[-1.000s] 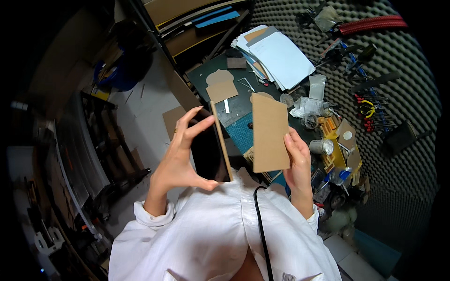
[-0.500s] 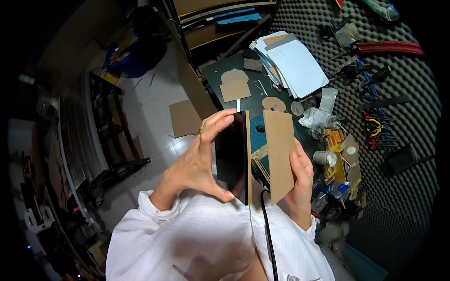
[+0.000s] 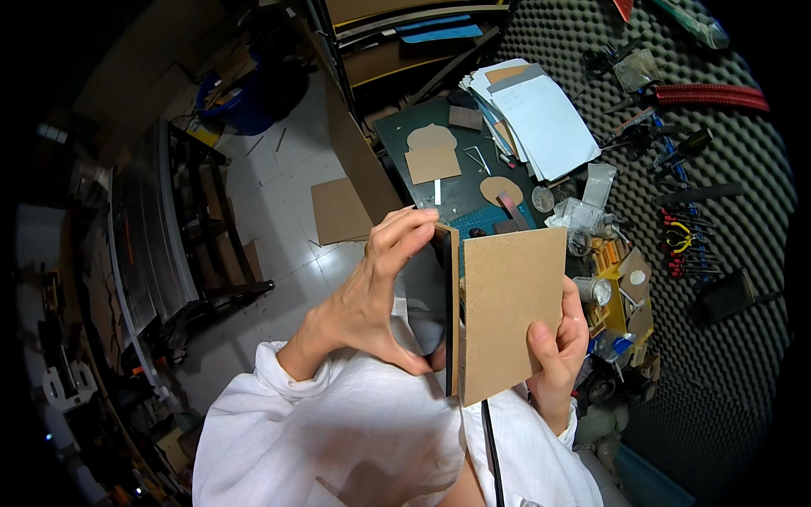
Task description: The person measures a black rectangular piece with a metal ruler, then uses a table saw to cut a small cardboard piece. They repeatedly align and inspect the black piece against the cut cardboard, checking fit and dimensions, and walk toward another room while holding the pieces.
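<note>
My left hand [image 3: 363, 296] grips a thin panel [image 3: 450, 317] by its top and bottom edges, thumb below and fingers above. The panel stands nearly edge-on, with a glossy black face toward the palm and a brown board layer on the other side. In my right hand [image 3: 559, 351] is a flat brown fibreboard sheet [image 3: 509, 313], pinched at its right edge with the thumb on the face toward me. The sheet's left edge is right beside the panel; whether they touch I cannot tell.
Behind the boards, a dark workbench [image 3: 397, 131] carries brown cut-outs [image 3: 432, 166], a paper stack [image 3: 545, 118] and a teal cutting mat [image 3: 486, 218]. A yellow box of parts [image 3: 615, 262] lies right. Tools hang on the grey foam wall [image 3: 735, 228]. A black cable [image 3: 492, 448] hangs below the boards.
My right hand has turned the fibreboard sheet so its broad face shows, and brought its left edge close to the panel. The panel in my left hand has turned more edge-on.
</note>
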`<state>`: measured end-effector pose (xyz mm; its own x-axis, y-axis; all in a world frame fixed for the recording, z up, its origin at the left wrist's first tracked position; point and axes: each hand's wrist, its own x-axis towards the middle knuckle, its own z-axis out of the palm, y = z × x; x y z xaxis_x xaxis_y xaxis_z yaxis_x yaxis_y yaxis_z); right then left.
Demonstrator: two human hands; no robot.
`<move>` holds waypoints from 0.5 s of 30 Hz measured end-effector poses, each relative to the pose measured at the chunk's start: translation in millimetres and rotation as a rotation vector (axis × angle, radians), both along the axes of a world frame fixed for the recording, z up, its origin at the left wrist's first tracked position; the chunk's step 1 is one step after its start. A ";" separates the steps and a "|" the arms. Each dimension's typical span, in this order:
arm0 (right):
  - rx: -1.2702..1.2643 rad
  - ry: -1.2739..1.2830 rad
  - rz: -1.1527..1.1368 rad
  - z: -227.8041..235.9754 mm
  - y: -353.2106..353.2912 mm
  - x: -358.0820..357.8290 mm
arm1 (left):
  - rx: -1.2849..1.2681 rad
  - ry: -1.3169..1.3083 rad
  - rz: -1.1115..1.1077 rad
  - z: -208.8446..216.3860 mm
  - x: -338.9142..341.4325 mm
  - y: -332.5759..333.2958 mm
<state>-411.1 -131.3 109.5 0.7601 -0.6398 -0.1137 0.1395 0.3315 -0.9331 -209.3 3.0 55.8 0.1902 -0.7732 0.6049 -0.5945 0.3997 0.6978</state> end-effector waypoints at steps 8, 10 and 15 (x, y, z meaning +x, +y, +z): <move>-0.110 0.006 -0.022 4.3 3.8 7.5 | -0.031 0.018 0.007 0.6 -1.7 -1.2; -0.146 -0.023 0.027 4.6 1.8 9.1 | -0.027 0.018 0.020 -0.4 -2.5 -0.5; -0.137 0.025 -0.028 2.6 1.0 11.0 | 0.007 0.012 0.034 1.3 -2.3 -2.9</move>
<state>-400.0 -130.3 112.2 0.7396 -0.6717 -0.0423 0.1234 0.1970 -0.9726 -211.6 0.1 57.1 0.2234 -0.7703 0.5973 -0.5990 0.3750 0.7076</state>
